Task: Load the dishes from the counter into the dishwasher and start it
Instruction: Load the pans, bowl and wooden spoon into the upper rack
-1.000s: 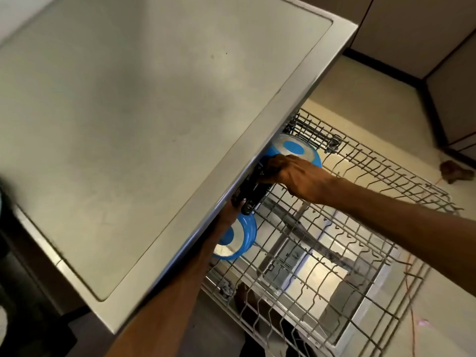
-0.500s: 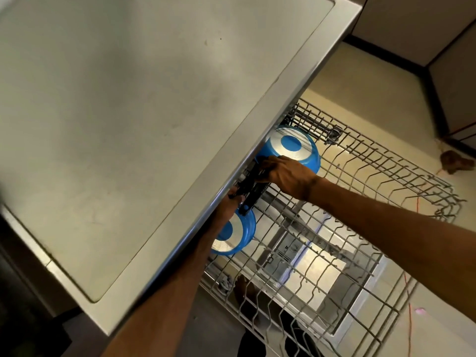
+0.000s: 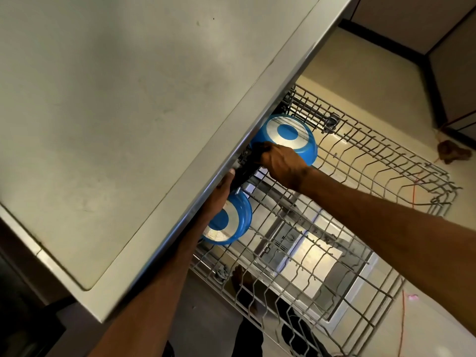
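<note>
Both arms are reaching in under the edge of the table (image 3: 128,124), over the pulled-out wire rack (image 3: 360,161). Two pans sit bottom-up at the rack's inner end. The far blue pan (image 3: 291,132) shows a blue disc inside a silver ring on its base, and the near blue pan (image 3: 231,222) has the same pattern. The right hand (image 3: 280,163) has its fingers curled down around the far pan's black handle (image 3: 247,171). The left hand (image 3: 221,194) is mostly tucked beneath the table edge with only the thumb peeking out beside the near pan, so I cannot tell its grip. Down through the wires is the door's dispenser panel (image 3: 283,243), its markings too small to read.
</note>
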Available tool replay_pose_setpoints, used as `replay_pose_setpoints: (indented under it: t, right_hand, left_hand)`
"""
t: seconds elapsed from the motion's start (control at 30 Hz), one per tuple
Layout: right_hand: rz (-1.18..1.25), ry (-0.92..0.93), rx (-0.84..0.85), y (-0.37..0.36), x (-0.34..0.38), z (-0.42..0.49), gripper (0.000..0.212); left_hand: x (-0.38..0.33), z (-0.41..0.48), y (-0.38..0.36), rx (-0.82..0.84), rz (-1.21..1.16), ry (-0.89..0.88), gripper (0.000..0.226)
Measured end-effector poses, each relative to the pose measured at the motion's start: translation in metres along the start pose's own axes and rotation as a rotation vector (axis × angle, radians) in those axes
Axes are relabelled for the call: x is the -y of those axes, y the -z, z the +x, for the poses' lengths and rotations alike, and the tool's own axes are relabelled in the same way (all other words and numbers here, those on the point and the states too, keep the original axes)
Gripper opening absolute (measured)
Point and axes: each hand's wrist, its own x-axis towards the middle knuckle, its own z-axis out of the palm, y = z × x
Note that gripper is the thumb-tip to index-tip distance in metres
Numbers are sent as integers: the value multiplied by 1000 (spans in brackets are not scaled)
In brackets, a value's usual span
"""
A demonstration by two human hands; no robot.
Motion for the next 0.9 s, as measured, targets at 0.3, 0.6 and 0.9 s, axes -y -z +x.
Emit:
replay_pose_setpoints:
  t: [0.3, 0.6, 0.9]
  right_hand:
    - [166, -9, -140, -4, 9, 6, 29]
    - [74, 36, -46, -25, 3, 8, 56]
    - [193, 5, -141, -22, 68, -46, 50]
  left_hand:
    - [7, -5, -3, -79, 69, 149, 30]
    - [-7, -27, -13, -374, 319, -38, 23]
    - [1, -55, -32, -484, 547, -292, 41]
